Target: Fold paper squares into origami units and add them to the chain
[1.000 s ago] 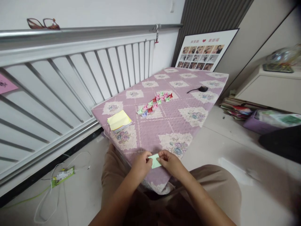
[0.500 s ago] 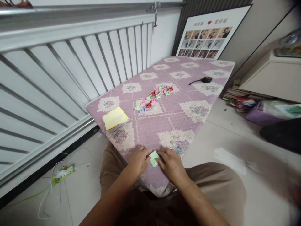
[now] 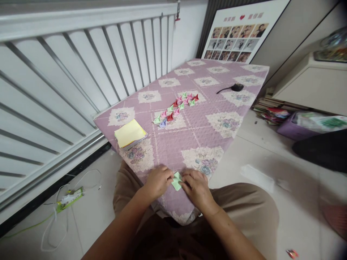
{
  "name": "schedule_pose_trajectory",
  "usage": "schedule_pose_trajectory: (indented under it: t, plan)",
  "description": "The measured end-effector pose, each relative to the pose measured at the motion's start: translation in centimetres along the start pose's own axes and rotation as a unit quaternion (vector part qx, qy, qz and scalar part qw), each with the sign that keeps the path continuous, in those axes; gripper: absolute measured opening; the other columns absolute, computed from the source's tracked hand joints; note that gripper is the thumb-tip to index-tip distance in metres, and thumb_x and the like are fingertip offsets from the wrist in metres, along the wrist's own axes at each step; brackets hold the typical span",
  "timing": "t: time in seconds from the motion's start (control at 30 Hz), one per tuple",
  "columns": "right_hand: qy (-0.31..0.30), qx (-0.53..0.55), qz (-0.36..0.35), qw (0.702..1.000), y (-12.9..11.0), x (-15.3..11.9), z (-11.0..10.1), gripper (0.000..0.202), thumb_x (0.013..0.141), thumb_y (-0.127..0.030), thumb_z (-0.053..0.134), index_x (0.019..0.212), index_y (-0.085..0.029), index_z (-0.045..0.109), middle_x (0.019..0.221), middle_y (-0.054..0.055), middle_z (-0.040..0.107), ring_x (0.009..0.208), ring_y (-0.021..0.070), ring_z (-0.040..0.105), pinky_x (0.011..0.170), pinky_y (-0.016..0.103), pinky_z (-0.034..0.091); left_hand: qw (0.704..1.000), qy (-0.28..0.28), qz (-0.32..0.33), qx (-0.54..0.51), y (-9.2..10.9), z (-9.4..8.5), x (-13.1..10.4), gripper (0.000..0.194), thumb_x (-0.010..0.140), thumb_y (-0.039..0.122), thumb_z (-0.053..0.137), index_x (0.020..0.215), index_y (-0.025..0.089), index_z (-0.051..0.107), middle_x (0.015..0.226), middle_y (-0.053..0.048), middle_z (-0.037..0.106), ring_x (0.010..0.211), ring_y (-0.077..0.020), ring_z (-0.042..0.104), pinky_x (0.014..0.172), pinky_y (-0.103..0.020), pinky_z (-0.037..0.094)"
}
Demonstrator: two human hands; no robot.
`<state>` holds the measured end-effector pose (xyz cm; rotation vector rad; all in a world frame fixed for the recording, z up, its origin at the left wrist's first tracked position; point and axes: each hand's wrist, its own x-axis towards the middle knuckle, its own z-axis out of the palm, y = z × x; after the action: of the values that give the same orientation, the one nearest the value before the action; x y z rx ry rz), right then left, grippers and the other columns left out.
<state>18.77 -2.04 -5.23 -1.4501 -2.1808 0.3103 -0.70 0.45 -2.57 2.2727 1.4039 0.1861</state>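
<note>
A small light-green folded paper (image 3: 176, 181) lies at the near corner of the table, between my two hands. My left hand (image 3: 159, 181) has its fingers bent and pinches the left edge of the paper. On the other side, my right hand (image 3: 195, 185) grips the right edge between thumb and fingers. Farther up the cloth stand several small folded paper pieces (image 3: 170, 117) in green, pink, red and blue, set in two slanting rows. A stack of square paper (image 3: 130, 133), yellow on top, sits at the table's left edge.
The table has a purple flowered cloth (image 3: 173, 142). A black object with a short cord (image 3: 237, 87) lies at the far right. A white radiator (image 3: 89, 68) borders the left side. A power strip (image 3: 69, 199) is on the floor.
The view has tilted and shifted slightly. At the paper's right side my right thumb and fingers have drawn closer together, and the paper's outline looks narrower.
</note>
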Motion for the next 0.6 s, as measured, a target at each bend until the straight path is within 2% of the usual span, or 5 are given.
schedule_pose_trajectory:
  t: [0.17, 0.47, 0.6]
  plan:
    - [-0.039, -0.086, -0.055, 0.994, -0.4, -0.4, -0.5, 0.012, 0.09, -0.022, 0.053, 0.088, -0.024, 0.065, 0.09, 0.004, 0.063, 0.086, 0.0198, 0.049, 0.08, 0.036, 0.029, 0.998, 0.011, 0.035, 0.057, -0.3, 0.6, -0.6, 0.02, 0.095, 0.026, 0.044, 0.091, 0.022, 0.063, 0.096, -0.004, 0.059, 0.094, -0.0186, 0.051, 0.083, -0.031, 0.038]
    - [-0.085, -0.082, -0.123, 0.985, -0.2, -0.9, -1.0, 0.017, 0.093, -0.021, 0.049, 0.102, -0.024, 0.064, 0.092, 0.004, 0.064, 0.087, 0.0201, 0.049, 0.081, 0.036, 0.031, 0.984, -0.007, 0.087, 0.155, -0.5, 1.0, -1.5, 0.016, 0.094, 0.024, 0.047, 0.094, 0.022, 0.063, 0.1, -0.004, 0.058, 0.092, -0.0207, 0.05, 0.079, -0.034, 0.038]
    - [-0.098, -0.091, -0.138, 0.981, -0.2, -0.9, -1.4, 0.018, 0.092, -0.021, 0.051, 0.106, -0.023, 0.063, 0.092, 0.004, 0.065, 0.085, 0.0198, 0.05, 0.082, 0.037, 0.031, 0.979, -0.01, 0.1, 0.177, -0.2, 0.8, -2.0, 0.02, 0.096, 0.025, 0.041, 0.099, 0.022, 0.061, 0.102, -0.006, 0.058, 0.092, -0.0214, 0.05, 0.079, -0.035, 0.036]
